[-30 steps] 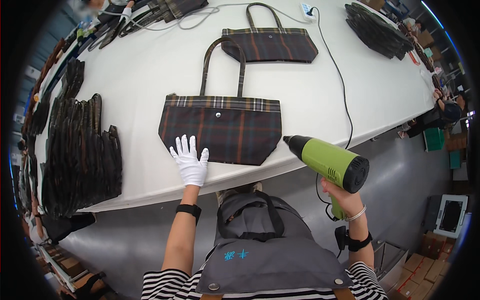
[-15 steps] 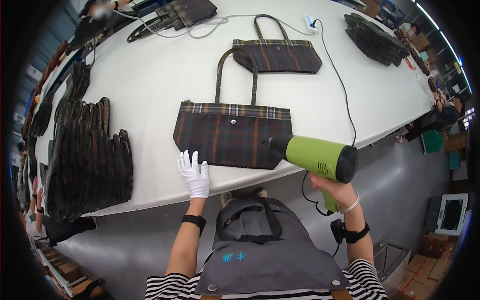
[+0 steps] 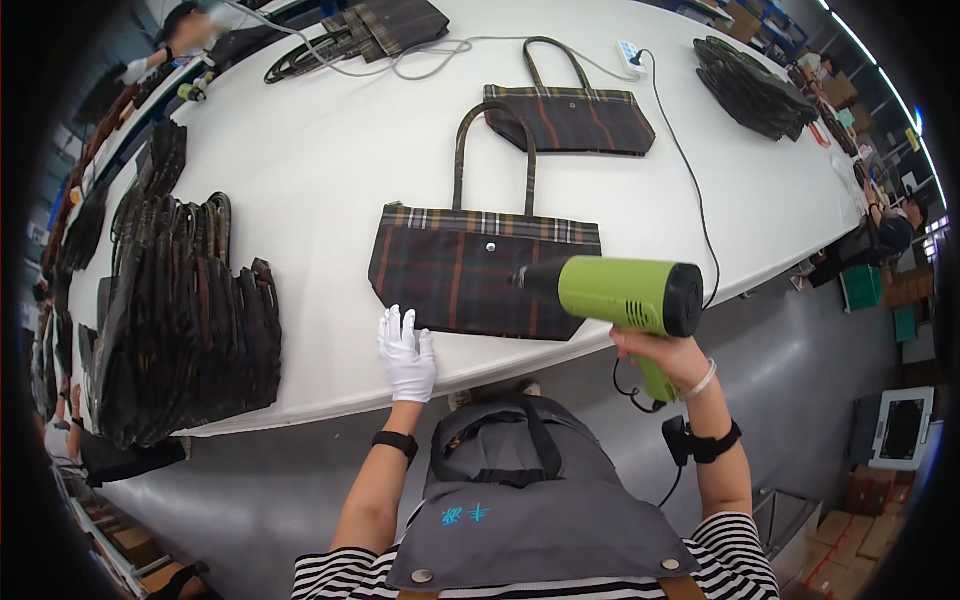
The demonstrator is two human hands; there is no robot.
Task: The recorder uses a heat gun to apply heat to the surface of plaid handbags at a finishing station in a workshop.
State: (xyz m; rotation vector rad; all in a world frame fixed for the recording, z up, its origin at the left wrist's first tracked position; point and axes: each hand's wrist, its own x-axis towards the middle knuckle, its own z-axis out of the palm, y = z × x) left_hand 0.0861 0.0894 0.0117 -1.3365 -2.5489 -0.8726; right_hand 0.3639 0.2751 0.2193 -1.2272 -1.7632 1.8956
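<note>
A dark plaid handbag (image 3: 450, 275) lies flat near the table's front edge, its two-strand handle loop pointing away from me. My left hand (image 3: 407, 360), in a white glove, rests with fingers spread on the bag's lower left edge. In my bare right hand (image 3: 665, 352) is a green hair dryer (image 3: 620, 290), gripped by its handle. The dryer's black nozzle points left, over the right half of the bag, and hides part of the cloth there. Whether the nozzle touches the bag I cannot tell.
Another plaid handbag (image 3: 575, 120) lies just beyond. Piles of dark bags stand at the left (image 3: 190, 320) and far right (image 3: 755, 90). A black cord (image 3: 690, 165) runs to a white power strip (image 3: 630, 56). A grey cable (image 3: 425, 60) crosses the back. Other people work around the table.
The dryer's nozzle has shifted a little left across the bag, and the dryer is more level. The whole table scene sits slightly further right in view. My left hand stays at the bag's edge.
</note>
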